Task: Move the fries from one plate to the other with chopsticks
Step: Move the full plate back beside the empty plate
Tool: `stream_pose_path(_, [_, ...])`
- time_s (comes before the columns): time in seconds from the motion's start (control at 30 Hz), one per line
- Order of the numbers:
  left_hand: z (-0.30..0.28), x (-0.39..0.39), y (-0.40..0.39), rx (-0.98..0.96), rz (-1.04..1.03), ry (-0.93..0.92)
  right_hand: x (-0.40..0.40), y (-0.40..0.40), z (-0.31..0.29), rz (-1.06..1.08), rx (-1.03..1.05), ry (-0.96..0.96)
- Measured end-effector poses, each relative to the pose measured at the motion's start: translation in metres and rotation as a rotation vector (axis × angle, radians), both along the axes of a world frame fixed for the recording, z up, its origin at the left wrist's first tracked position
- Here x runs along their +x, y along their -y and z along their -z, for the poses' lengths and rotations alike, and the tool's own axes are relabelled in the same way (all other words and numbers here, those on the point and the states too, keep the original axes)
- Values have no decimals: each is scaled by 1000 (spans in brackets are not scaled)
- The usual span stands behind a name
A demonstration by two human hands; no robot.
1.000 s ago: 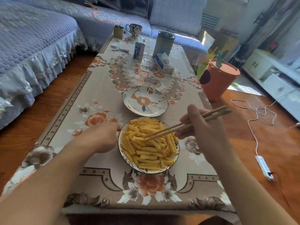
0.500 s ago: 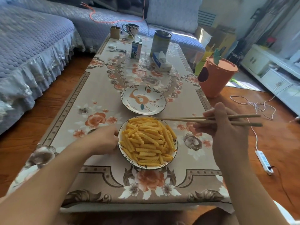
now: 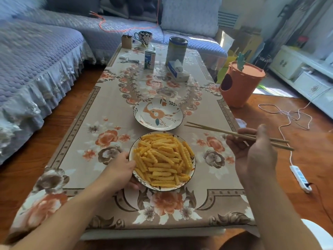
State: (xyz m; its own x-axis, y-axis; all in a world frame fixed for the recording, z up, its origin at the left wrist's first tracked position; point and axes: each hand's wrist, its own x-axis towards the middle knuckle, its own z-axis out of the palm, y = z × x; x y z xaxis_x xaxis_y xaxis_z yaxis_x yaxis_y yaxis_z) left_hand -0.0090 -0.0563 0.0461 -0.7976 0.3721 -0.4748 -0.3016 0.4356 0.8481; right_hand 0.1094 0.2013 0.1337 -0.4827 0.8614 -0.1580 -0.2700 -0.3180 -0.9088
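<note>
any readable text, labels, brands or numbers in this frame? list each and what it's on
Nothing here can be read.
Small carton: blue and white print, too small and blurred to read.
Tall tin: label band too blurred to read.
Tissue box: blue side with marks, too small to read.
Power strip on the floor: markings too small to read.
Both plates, the near one and the far one: pictures only, no lettering visible.

**A sunlit living room around a low table**

We see a low table under a floral cloth on a reddish wooden floor. A blue quilted sofa wraps the left and far sides. At right stand a white cabinet and an orange bin; daylight glares there.
</note>
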Motion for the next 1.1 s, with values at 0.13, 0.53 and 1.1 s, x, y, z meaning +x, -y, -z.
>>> stream_pose_path(0.13, [-1, -13, 31, -88, -63, -48, -15, -18, -4, 95, -29, 103])
stream_pose_path(0.53, [3, -42, 81, -95, -417, -151, -162, 6, 73, -719, 35, 839])
stream_pose_path(1.1, [11, -56, 11, 175, -356, 14, -65, -88, 87, -436, -63, 881])
